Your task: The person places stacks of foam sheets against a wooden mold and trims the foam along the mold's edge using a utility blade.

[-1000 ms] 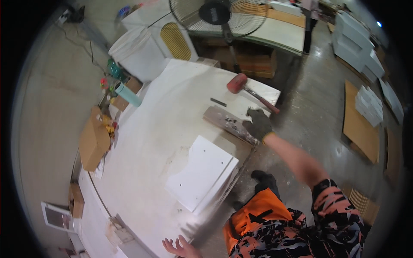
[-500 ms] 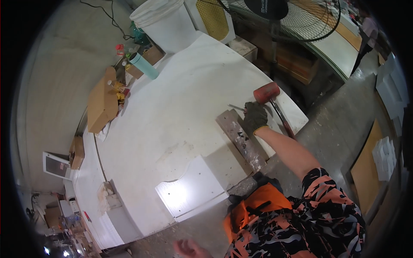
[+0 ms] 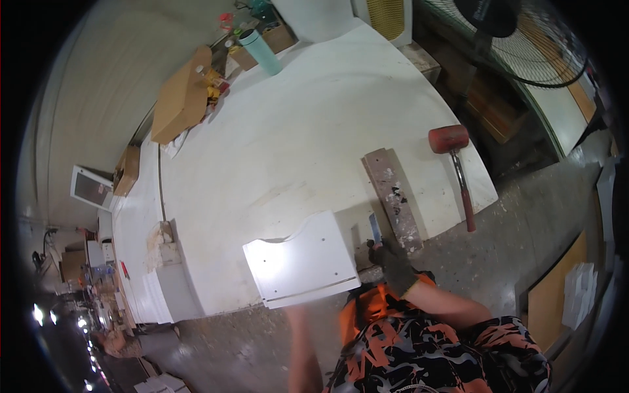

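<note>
My right hand (image 3: pixel 392 261), in a dark glove, is at the table's near edge beside the near end of a worn, paint-stained wooden plank (image 3: pixel 392 193). Its fingers are closed around a small blue tool (image 3: pixel 375 228) that sticks up from the fist. A red rubber mallet (image 3: pixel 449 139) lies just right of the plank, handle toward me. A white panel (image 3: pixel 301 265) with a curved cut-out lies at the near edge, left of the hand. My left hand (image 3: pixel 296 313) is a blur right under the panel's near edge; its grip is unclear.
The round white table (image 3: pixel 295 144) carries a teal tumbler (image 3: pixel 262 52) and cardboard boxes (image 3: pixel 182 98) at its far left. A large fan (image 3: pixel 517 39) stands beyond the right side. Cardboard and white sheets (image 3: pixel 557 295) lean on the floor at right.
My right hand has left the plank's far end by the mallet and come back to its near end. The view has swung so the table fills more of the frame.
</note>
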Demonstrator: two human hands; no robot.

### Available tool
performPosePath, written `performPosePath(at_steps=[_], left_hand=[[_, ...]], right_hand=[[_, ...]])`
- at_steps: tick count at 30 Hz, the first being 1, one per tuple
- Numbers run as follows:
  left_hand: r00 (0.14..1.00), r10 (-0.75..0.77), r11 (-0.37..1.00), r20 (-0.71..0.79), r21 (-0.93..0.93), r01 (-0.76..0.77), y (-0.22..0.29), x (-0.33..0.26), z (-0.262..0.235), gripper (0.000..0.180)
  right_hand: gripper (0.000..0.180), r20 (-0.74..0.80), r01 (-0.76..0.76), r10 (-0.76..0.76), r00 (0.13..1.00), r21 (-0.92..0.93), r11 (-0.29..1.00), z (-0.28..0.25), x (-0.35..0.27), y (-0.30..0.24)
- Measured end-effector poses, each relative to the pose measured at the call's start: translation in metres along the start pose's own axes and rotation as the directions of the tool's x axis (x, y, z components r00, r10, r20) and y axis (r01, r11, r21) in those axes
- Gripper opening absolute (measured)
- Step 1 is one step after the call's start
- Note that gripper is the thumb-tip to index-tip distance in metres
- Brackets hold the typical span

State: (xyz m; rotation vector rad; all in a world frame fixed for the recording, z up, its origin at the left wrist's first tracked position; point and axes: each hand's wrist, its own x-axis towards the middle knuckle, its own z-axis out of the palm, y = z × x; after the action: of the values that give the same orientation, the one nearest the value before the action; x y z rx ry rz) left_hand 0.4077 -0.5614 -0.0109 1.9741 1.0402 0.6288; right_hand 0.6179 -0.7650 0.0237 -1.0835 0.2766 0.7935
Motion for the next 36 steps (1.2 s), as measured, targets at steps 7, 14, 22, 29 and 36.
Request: performPosePath(at_steps=[7,14,22,29,36], left_hand=[[0.994,0.045,0.938,0.100,0.337,-0.076,0.023,0.007,0.023,0.041],[0.990,-0.144,0.984,-0.015,0.103,0.145,0.015,0.057,0.032,0.046],[0.994,0.081,0.990,-0.079,0.126,-0.070,0.041,0.168,0.053,0.066],[0.999,0.046,0.960,0.019,-0.276,-0.039,0.034,0.136,0.053,0.081],[0.997,0.019,1.000,-0.076,-0.008,-0.019,0.063,0.110,0.064,0.080]], right_hand=[[0.035,0.373,-0.181,-0.014,0.928,0.482,0.857,-0.008,0.028,0.049],[0.033,0.118,0.062,-0.083,0.990,0.177,0.982,0.042,0.082,0.025],[0.031,0.265,0.375,-0.416,0.870,-0.903,0.209,0.083,0.218,0.006],[0.022,0.360,0.272,-0.819,0.447,-0.927,-0.259,0.020,0.027,-0.072],[0.034,0.281,0.337,-0.866,0.414,-0.931,-0.141,-0.006,0.081,-0.026]])
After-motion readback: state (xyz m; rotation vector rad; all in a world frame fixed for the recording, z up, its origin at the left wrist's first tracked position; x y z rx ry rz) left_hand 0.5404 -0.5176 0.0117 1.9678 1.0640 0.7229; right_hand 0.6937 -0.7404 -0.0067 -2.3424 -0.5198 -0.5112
